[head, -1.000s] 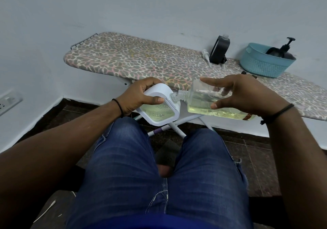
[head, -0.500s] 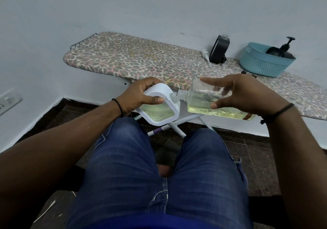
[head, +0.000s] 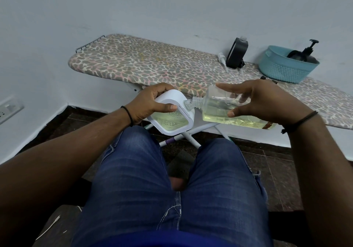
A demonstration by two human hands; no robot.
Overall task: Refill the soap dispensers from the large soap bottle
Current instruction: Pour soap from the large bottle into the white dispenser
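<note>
My left hand [head: 152, 101] grips a white soap dispenser [head: 172, 118] above my knees; yellow-green liquid shows through its clear side. My right hand [head: 263, 101] holds the large clear soap bottle [head: 219, 111] on its side, thumb under it and fingers over the top. The bottle's open threaded neck touches the dispenser's top edge. Yellow soap lies along the bottle's lower half. A black dispenser [head: 236, 55] stands at the back of the ironing board [head: 152, 65].
A white pump head [head: 222, 59] lies beside the black dispenser. A teal basket [head: 282, 69] at the board's right end holds a black pump bottle [head: 305, 52]. The board's white legs [head: 191, 138] stand before my knees. A wall socket [head: 9, 109] sits at left.
</note>
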